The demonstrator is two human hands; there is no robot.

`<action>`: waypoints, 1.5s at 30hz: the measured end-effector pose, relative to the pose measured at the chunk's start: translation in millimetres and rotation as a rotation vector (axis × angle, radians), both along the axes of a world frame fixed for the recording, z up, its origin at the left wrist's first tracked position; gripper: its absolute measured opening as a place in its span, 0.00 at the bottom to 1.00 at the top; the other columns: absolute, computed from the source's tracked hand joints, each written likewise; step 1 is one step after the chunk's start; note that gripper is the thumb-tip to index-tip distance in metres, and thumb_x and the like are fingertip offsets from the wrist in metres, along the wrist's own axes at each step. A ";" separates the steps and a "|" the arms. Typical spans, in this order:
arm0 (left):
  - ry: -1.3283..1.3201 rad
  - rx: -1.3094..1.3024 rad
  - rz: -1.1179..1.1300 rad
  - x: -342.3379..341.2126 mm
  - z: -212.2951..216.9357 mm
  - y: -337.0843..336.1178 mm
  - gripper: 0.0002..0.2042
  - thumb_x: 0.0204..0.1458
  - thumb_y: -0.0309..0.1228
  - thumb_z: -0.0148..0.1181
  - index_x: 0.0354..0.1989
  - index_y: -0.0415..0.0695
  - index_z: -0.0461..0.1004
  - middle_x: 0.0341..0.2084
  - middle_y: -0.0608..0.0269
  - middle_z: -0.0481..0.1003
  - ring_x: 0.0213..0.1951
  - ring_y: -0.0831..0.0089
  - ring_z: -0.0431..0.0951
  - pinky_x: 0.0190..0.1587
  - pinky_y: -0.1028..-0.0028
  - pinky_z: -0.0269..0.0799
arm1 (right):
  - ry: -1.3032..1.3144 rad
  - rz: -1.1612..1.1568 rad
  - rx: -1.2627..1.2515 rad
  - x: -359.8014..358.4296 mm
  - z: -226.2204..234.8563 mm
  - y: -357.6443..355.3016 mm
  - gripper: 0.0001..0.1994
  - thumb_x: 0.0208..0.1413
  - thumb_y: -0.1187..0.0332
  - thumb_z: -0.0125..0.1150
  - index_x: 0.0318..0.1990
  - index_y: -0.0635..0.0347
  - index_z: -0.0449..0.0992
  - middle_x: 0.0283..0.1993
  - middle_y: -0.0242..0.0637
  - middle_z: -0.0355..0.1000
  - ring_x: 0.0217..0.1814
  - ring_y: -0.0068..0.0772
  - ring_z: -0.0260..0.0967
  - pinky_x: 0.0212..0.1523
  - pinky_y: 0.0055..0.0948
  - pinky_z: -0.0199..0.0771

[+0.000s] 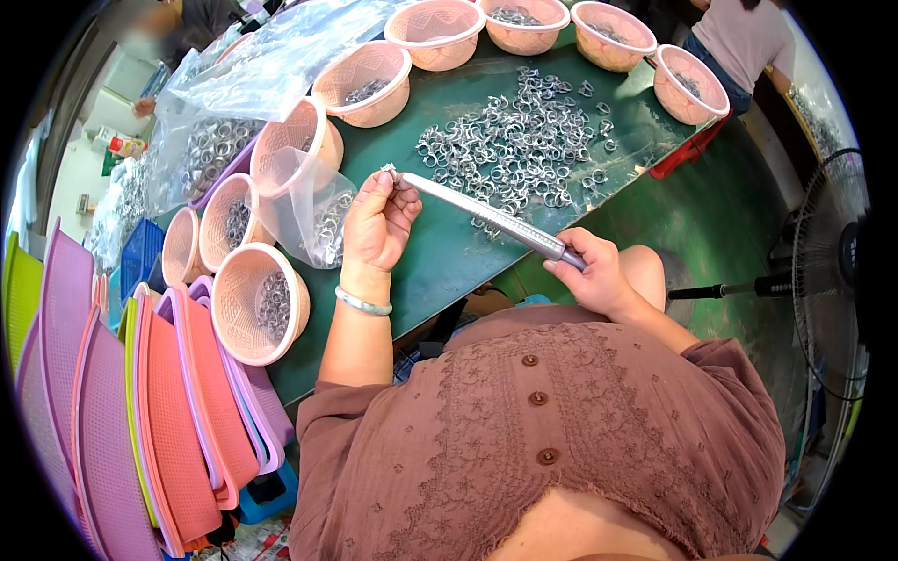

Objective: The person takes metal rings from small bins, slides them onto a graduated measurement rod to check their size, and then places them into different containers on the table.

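One long, thin metal stick (491,217) slants from lower right to upper left. The right hand (594,273) grips its handle. The left hand (376,224) pinches a small shiny ring (388,169) at its tip.

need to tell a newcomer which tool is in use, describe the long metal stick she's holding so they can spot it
Start at the green table strewn with silver rings. Above its near edge, the right hand grips a slim tapered metal rod whose tip meets the left hand. It is the only long straight piece among round things.

A person's left hand (377,222) is raised with forearm upright, fingertips pinched together at the top and a pale bangle at the wrist, while the right hand (595,273) curls closed, held lower and nearer the body.
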State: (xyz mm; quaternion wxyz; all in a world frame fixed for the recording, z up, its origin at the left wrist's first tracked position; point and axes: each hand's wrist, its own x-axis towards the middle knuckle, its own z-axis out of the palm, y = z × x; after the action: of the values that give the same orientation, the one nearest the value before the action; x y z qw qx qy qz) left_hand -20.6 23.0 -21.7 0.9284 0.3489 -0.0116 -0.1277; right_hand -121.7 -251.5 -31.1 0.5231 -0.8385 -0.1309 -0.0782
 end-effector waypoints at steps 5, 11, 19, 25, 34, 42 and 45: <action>0.050 0.042 -0.024 -1.7 0.4 -1.3 0.05 0.53 0.28 0.48 0.31 0.43 0.71 0.23 0.63 0.72 0.26 0.74 0.72 0.30 0.74 0.68 | 0.017 0.015 -0.009 0.6 0.2 0.4 0.09 0.42 0.74 0.62 0.31 0.63 0.69 0.21 0.36 0.66 0.20 0.24 0.63 0.22 0.22 0.62; -0.011 0.083 0.066 -9.5 13.5 -13.8 0.07 0.54 0.28 0.47 0.35 0.40 0.70 0.32 0.59 0.72 0.32 0.73 0.72 0.35 0.74 0.70 | 0.025 0.026 -0.013 0.6 -0.2 1.2 0.09 0.42 0.74 0.62 0.30 0.64 0.69 0.21 0.36 0.66 0.20 0.23 0.62 0.22 0.22 0.62; -0.143 0.097 -0.027 -7.0 9.1 -9.1 0.13 0.55 0.28 0.46 0.46 0.35 0.67 0.37 0.59 0.71 0.34 0.75 0.72 0.39 0.77 0.70 | 0.101 0.037 0.014 0.8 1.5 1.0 0.09 0.42 0.73 0.62 0.31 0.64 0.69 0.20 0.34 0.65 0.20 0.21 0.61 0.22 0.20 0.61; -0.170 0.161 -0.058 -9.5 11.9 -7.9 0.12 0.52 0.24 0.51 0.44 0.34 0.68 0.35 0.60 0.72 0.33 0.77 0.71 0.39 0.78 0.69 | 0.102 0.045 0.036 -0.2 2.8 0.1 0.09 0.43 0.74 0.62 0.31 0.64 0.69 0.20 0.34 0.65 0.21 0.20 0.61 0.23 0.20 0.61; -0.223 0.188 -0.193 -15.0 9.4 -8.2 0.12 0.49 0.21 0.54 0.43 0.33 0.69 0.30 0.62 0.72 0.30 0.77 0.69 0.35 0.78 0.66 | -0.172 -0.022 -0.139 -0.7 2.9 0.0 0.11 0.38 0.75 0.63 0.32 0.63 0.70 0.25 0.39 0.67 0.23 0.37 0.66 0.23 0.27 0.65; -0.245 0.179 -0.197 -17.0 11.0 -6.2 0.13 0.47 0.20 0.54 0.43 0.33 0.69 0.31 0.61 0.73 0.30 0.77 0.69 0.36 0.77 0.66 | -0.185 -0.013 -0.108 0.4 2.9 0.9 0.12 0.38 0.76 0.63 0.32 0.63 0.69 0.25 0.40 0.67 0.22 0.36 0.66 0.22 0.26 0.65; -0.240 0.170 -0.212 -15.7 10.9 -5.5 0.13 0.47 0.20 0.55 0.43 0.33 0.69 0.31 0.60 0.73 0.30 0.77 0.70 0.36 0.77 0.67 | -0.170 -0.011 -0.096 1.0 1.9 0.9 0.11 0.38 0.77 0.62 0.32 0.64 0.69 0.25 0.40 0.67 0.22 0.36 0.66 0.22 0.26 0.64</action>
State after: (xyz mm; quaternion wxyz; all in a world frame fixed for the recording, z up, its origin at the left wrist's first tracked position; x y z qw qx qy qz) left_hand -36.3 17.5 -10.8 0.8689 0.4355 -0.1484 -0.1828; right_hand -120.7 -250.6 -29.3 0.4687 -0.8537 -0.1737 -0.1458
